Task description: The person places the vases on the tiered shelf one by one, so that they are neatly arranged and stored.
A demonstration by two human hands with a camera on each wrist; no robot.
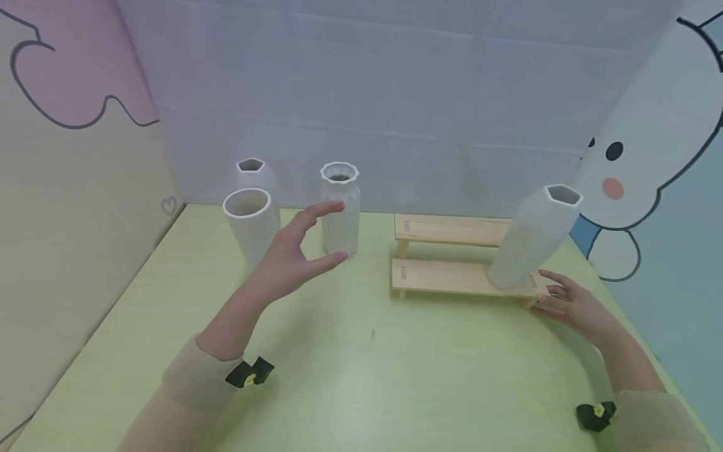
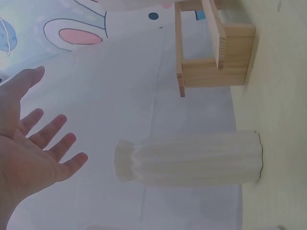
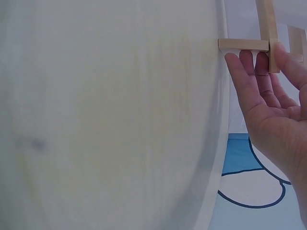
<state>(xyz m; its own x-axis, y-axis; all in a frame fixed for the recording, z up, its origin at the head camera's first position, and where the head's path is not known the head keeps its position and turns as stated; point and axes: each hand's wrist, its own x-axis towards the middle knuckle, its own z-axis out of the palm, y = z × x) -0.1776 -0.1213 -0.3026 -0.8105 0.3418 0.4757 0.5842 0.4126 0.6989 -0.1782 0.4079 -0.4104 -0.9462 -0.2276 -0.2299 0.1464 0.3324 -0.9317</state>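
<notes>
My left hand [image 1: 288, 254] is held up in the air with thumb and fingers spread apart, holding nothing. Close to it stands a white ribbed vase [image 1: 341, 220] with a scalloped rim; the left wrist view shows a gap between the hand [image 2: 36, 148] and this vase [image 2: 192, 160]. At the right, my right hand [image 1: 576, 307] grips the end of a two-step wooden stand [image 1: 446, 276]. In the right wrist view the thumb lies on one side of the board [image 3: 266, 28], the fingers on the other by the leg. A tall white faceted vase [image 1: 531, 238] stands on the lower step.
Left of the ribbed vase is a white round-mouthed vase [image 1: 251, 220], partly behind my left hand. Another white vase with an angular mouth [image 1: 254, 172] stands behind that one. The light green table [image 1: 361, 376] meets cloth walls at the back and sides.
</notes>
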